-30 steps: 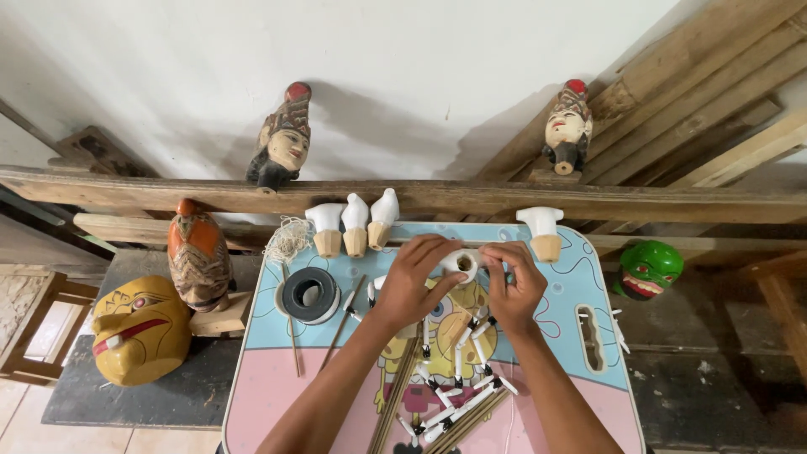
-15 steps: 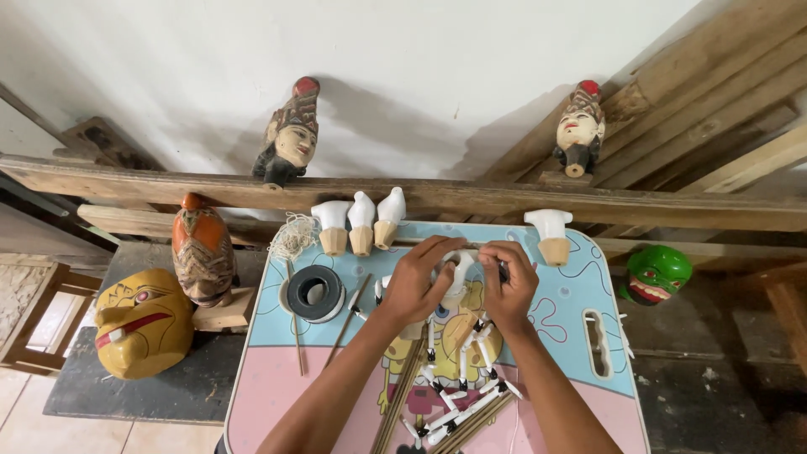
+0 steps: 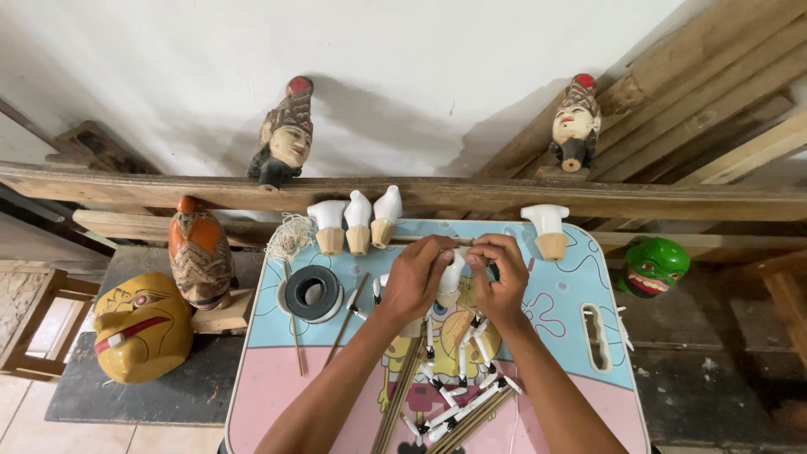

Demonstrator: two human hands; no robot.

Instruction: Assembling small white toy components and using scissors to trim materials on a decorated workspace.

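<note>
My left hand (image 3: 418, 279) and my right hand (image 3: 499, 277) meet over the middle of a small cartoon-printed table (image 3: 555, 370), both gripping a white wooden puppet body (image 3: 451, 277) held upright between them. The fingertips pinch at its top. White jointed puppet arms on thin sticks (image 3: 454, 395) hang and lie below my hands. Three white-and-bare-wood puppet torsos (image 3: 357, 222) stand at the table's far edge, and a fourth (image 3: 546, 230) stands to the right.
A black tape roll (image 3: 313, 292) and a tangle of string (image 3: 291, 237) lie at the table's left. Carved heads (image 3: 286, 134) (image 3: 575, 122) sit on a wooden beam. A yellow mask (image 3: 139, 326), an orange-topped head (image 3: 198, 250) and a green mask (image 3: 656, 266) rest beside the table.
The view has shifted slightly. My hands have stayed together on the white puppet body, with the fingers working higher at its top.
</note>
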